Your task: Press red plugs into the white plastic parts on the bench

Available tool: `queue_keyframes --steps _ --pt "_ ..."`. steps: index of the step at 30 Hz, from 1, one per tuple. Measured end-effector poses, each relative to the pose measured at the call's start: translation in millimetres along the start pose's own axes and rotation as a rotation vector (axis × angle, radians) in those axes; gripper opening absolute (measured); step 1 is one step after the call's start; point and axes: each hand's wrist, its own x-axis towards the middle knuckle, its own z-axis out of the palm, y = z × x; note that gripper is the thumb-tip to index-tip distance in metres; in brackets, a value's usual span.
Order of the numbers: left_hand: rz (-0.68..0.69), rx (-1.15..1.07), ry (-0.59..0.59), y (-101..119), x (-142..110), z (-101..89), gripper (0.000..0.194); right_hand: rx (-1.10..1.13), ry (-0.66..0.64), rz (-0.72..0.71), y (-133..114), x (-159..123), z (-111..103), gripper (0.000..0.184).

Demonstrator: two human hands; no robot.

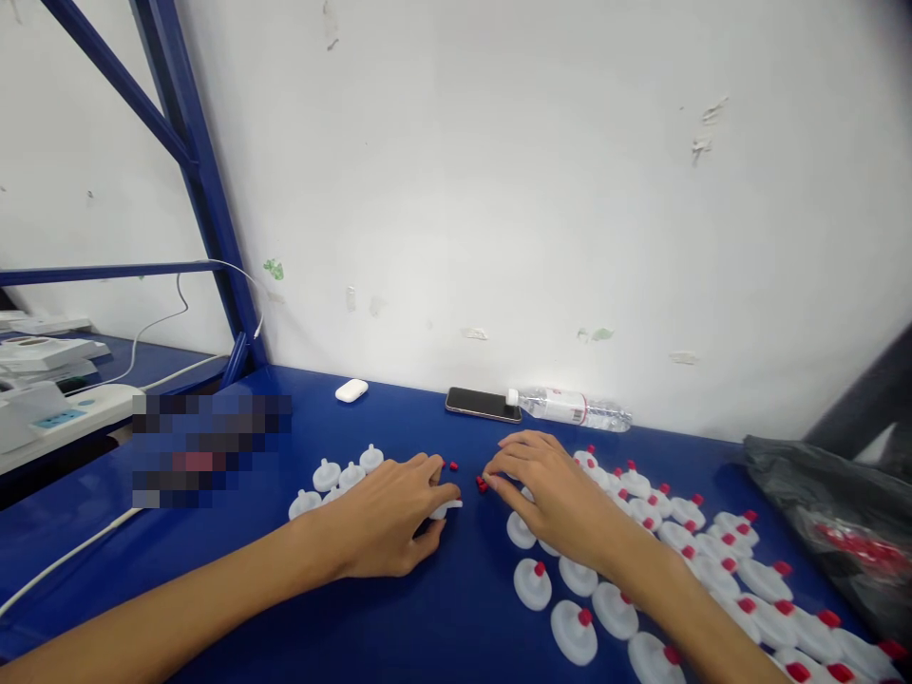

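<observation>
My left hand [395, 513] grips a white plastic disc with a narrow spout [440, 511], its spout pointing right. Most of this disc is hidden by the fingers. Beside that hand stand several uncapped white discs [326, 474], spouts up. My right hand [545, 484] has thumb and index finger pinched at a small cluster of red caps [482, 484], on a cap partly hidden by the fingertips. Another loose red cap [454, 466] lies between the hands. Under and right of my right forearm, several white discs with red caps [574, 632] spread across the blue table [427, 627].
Along the wall lie a white earbud case [351, 390], a phone [483, 405] and a clear water bottle [570, 408]. A dark plastic bag [826, 484] with red pieces sits at the right. A blue metal frame [206, 209] and a power strip [85, 418] are at left.
</observation>
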Motion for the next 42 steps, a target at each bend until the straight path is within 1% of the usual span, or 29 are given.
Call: queue_keyframes --steps 4,7,14,18,20,25,30,34,37,39,42 --pt "0.016 0.001 -0.013 3 0 -1.5 0.021 0.075 -0.032 0.014 -7 -1 0 0.015" --pt "0.012 0.016 -0.014 2 1 -2.0 0.018 0.092 -0.053 0.006 -11 -1 1 0.012" --pt "-0.049 0.077 -0.006 -2 2 -9.0 0.013 0.049 -0.043 -0.063 -22 1 6 0.016" --pt "-0.038 0.090 -0.022 0 2 -9.0 0.013 -0.034 -0.115 -0.089 -29 1 9 0.029" --pt "-0.041 0.097 -0.028 0 3 -7.9 0.013 -0.055 -0.160 -0.092 -31 0 11 0.031" --pt "-0.070 0.117 -0.026 -3 2 -5.6 0.015 -0.038 -0.227 -0.074 -31 -1 11 0.026" --pt "-0.053 0.111 -0.024 -3 1 -5.6 0.015 -0.044 -0.258 -0.033 -28 2 11 0.016" --pt "-0.059 0.112 -0.009 -2 2 -6.5 0.020 -0.058 -0.276 -0.005 -23 5 10 0.018" --pt "-0.058 0.114 0.004 -2 2 -6.5 0.025 -0.014 -0.241 0.036 -16 5 7 0.022" --pt "-0.065 0.118 0.016 -2 2 -6.1 0.028 0.080 -0.172 0.054 -13 5 4 0.022" --pt "-0.093 0.129 0.038 -1 2 -5.9 0.029 0.229 -0.069 0.095 -13 3 -2 0.015"
